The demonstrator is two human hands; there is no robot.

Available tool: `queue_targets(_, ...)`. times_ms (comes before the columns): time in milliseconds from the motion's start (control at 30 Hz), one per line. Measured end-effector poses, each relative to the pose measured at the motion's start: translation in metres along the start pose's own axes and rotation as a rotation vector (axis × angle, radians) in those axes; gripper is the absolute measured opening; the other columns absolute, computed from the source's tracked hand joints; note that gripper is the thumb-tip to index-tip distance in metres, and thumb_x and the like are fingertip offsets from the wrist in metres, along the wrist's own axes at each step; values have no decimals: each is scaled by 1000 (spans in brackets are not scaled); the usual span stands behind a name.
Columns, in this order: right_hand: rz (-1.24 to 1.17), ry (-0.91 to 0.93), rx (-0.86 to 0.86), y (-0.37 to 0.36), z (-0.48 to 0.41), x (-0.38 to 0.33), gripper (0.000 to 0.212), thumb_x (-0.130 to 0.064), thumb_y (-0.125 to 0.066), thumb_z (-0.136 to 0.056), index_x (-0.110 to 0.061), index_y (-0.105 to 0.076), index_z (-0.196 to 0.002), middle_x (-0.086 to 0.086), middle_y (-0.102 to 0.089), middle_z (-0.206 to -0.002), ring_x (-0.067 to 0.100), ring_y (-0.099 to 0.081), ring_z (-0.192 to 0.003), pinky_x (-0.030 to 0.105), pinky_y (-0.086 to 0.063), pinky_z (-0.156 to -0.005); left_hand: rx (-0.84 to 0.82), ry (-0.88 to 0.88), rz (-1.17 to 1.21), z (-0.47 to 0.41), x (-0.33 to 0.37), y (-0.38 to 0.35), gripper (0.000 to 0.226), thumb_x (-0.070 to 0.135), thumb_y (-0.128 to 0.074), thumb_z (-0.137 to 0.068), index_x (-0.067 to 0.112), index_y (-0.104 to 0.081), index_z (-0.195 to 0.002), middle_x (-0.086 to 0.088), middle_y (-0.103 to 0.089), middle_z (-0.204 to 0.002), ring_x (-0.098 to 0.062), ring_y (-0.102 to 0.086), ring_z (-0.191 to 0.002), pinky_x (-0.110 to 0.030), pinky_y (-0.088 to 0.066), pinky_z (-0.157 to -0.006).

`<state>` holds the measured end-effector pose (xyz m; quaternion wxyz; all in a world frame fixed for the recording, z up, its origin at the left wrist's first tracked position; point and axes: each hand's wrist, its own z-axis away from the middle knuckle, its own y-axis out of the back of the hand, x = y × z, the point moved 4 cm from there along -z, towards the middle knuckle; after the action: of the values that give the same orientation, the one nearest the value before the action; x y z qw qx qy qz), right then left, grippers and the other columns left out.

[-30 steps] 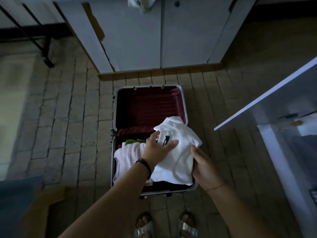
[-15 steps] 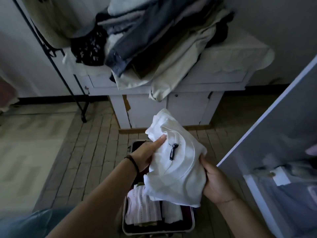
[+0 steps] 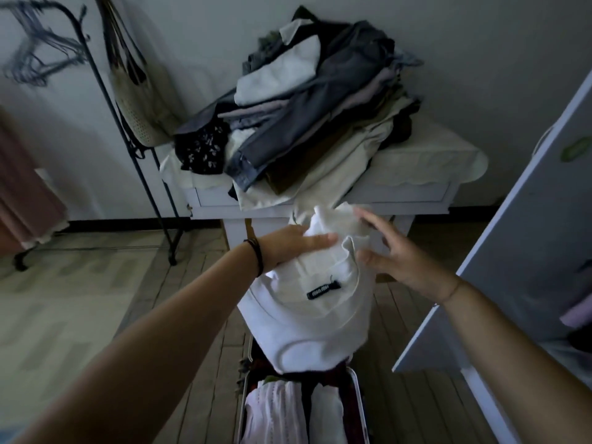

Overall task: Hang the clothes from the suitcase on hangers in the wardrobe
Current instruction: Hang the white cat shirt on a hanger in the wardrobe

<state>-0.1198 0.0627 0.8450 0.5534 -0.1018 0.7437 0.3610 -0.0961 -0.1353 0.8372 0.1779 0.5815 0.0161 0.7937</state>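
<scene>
A white top [image 3: 314, 309] with a small black neck label hangs in the air in front of me, above the open suitcase [image 3: 356, 408]. My left hand [image 3: 288, 245] grips its upper left part, fingers laid across the cloth. My right hand [image 3: 397, 254] is at its upper right with the fingers spread; the thumb touches the fabric. Folded pale garments [image 3: 275, 411] lie in the suitcase below. The white wardrobe door [image 3: 519, 238] stands open on the right. Several wire hangers [image 3: 38, 56] hang on a black rack at the upper left.
A white cabinet [image 3: 368, 195] straight ahead carries a tall pile of folded clothes [image 3: 320, 107]. The black rack pole [image 3: 134, 149] with a cream bag [image 3: 137, 100] stands to its left. A pink garment [image 3: 25, 187] hangs at the far left. Inside the wardrobe, some items show at right.
The white top has come up out of the suitcase and risen higher. My view has tilted up from the floor to the cabinet and rack. My right hand has loosened, fingers now spread.
</scene>
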Motion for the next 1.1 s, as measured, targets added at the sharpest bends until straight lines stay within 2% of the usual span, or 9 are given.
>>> queue_targets(200, 230, 11, -8, -8, -17, -1, 78, -73, -72, -54, -48, -44, -122, -12, -46, -130, 10, -46, -122, 44, -45, -101, -42, -21, 49, 7, 3, 7, 48, 51, -62, -76, 10, -65, -102, -8, -73, -90, -22, -71, -79, -32, -57, -71)
queue_targets(433, 334, 115, 183, -13, -21, -10, 66, -83, -58, -54, -32, -55, -95, -12, -40, -111, 10, -41, -114, 16, -34, -97, 60, -17, 174, 5, -4, 26, 67, 61, -66, -70, 6, -64, -109, -15, -71, -102, -27, -69, -89, -38, -56, -82)
queue_targets(533, 89, 103, 140, -11, -22, -14, 53, -67, -64, -69, -17, -62, -83, -9, -54, -96, 8, -52, -100, 28, -45, -87, 72, 9, 135, 5, -8, 30, 64, 60, -63, -70, 8, -65, -107, -11, -73, -98, -25, -70, -88, -36, -57, -80)
queue_targets(667, -141, 124, 138, -14, -28, -36, 41, -42, -62, -83, -6, -47, -73, -1, -46, -68, 10, -47, -67, 21, -38, -63, 144, 27, 36, 3, -19, 33, 73, 70, -65, -66, 10, -66, -109, -9, -73, -101, -25, -70, -94, -42, -54, -90)
queue_targets(833, -577, 10, 368, -24, -48, -48, 12, -25, -60, -89, -13, -58, -88, 5, -63, -82, 19, -62, -81, 36, -52, -79, 36, -86, 27, 7, -17, 20, 85, 80, -35, -77, 27, -36, -143, 5, -42, -147, -16, -39, -134, -42, -26, -115)
queue_targets(900, -652, -20, 460, -23, -57, -45, 9, -23, -59, -91, -14, -59, -89, 5, -66, -83, 20, -64, -83, 37, -54, -80, -57, -95, 95, 11, -17, 17, 85, 81, -36, -75, 22, -48, -135, 10, -56, -132, -8, -51, -120, -32, -35, -106)
queue_targets(967, -675, -40, 515, -23, -62, -37, 9, -20, -57, -92, -14, -60, -87, 6, -67, -83, 20, -65, -81, 37, -54, -81, -153, -94, 98, 16, -20, 11, 63, 64, -47, -83, 12, -61, -115, 4, -69, -107, -11, -64, -97, -33, -47, -94)
queue_targets(1033, -722, -75, 550, -20, -63, -28, 9, -18, -55, -93, -11, -60, -89, 10, -67, -87, 19, -66, -81, 36, -54, -82, -125, -70, -69, 19, -29, 12, 49, 45, -65, -84, 4, -65, -110, -7, -71, -107, -21, -67, -98, -42, -49, -98)
queue_targets(1100, -733, -93, 615, -9, -61, -22, 10, -19, -54, -94, -10, -60, -93, 12, -66, -93, 18, -67, -82, 35, -55, -81, -22, -34, -215, 20, -41, 21, 62, 56, -75, -66, 8, -68, -105, -7, -72, -106, -23, -68, -98, -43, -51, -95)
